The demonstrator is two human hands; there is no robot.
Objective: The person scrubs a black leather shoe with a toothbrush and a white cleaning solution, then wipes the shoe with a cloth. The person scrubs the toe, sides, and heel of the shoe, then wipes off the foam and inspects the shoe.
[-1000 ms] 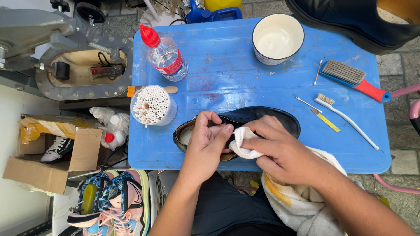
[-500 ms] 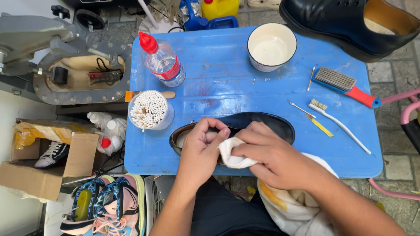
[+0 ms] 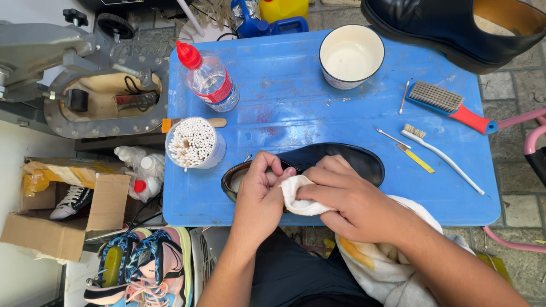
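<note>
A black leather shoe (image 3: 341, 156) lies on its side at the near edge of the blue table (image 3: 284, 108). My left hand (image 3: 259, 199) grips the shoe at its opening, thumb by the collar. My right hand (image 3: 355, 202) presses a bunched white cloth (image 3: 298, 199) against the shoe's side; the rest of that cloth (image 3: 392, 267) trails over my lap. Both hands cover the middle of the shoe.
On the table stand a clear squeeze bottle with a red cap (image 3: 207, 77), a tub of cotton swabs (image 3: 193, 142), a white bowl (image 3: 351, 57), a red-handled brush (image 3: 452, 105), a toothbrush (image 3: 441, 153) and a second black shoe (image 3: 460, 28). A cardboard box (image 3: 62, 216) and colourful sneakers (image 3: 142, 267) lie at the left.
The view has shifted slightly, and my right hand with the cloth has slid a little along the shoe's side. My left hand keeps its grip on the shoe.
</note>
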